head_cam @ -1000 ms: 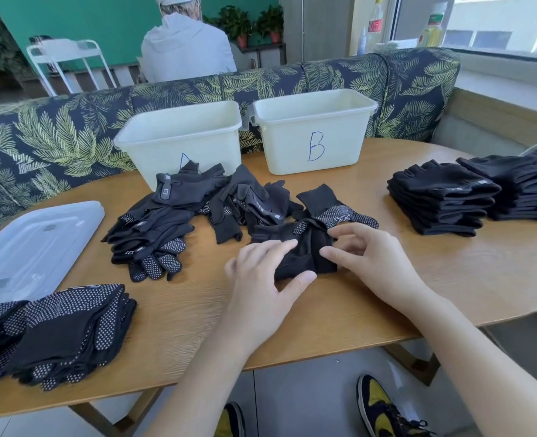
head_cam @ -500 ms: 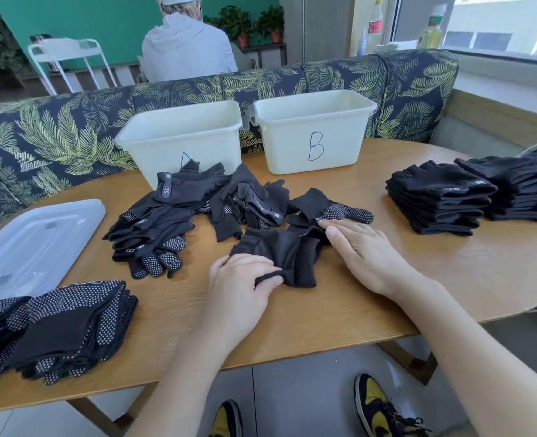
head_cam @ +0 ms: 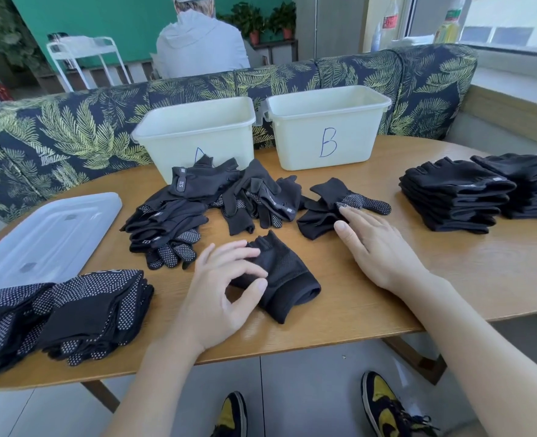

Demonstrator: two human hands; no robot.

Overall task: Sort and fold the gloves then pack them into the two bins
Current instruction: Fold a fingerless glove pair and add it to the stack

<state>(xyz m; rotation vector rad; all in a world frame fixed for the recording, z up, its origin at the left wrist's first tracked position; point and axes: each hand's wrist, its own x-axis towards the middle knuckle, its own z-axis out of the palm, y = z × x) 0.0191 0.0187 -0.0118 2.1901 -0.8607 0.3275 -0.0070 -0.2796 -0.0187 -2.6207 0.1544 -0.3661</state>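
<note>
Both forearms are seen bare from wrist to the lower frame edge; no sleeves, watch, rings or gloves are worn on the left hand (head_cam: 226, 288) or the right hand (head_cam: 377, 244). Fingernails are kept short and unpainted where visible. At bottom centre and bottom right of the frame, a pair of low-top sneakers is worn: left shoe (head_cam: 231, 416) and right shoe (head_cam: 387, 408), each with black panels over yellow, a dark sole edge, and black laces seen on the right one.
</note>
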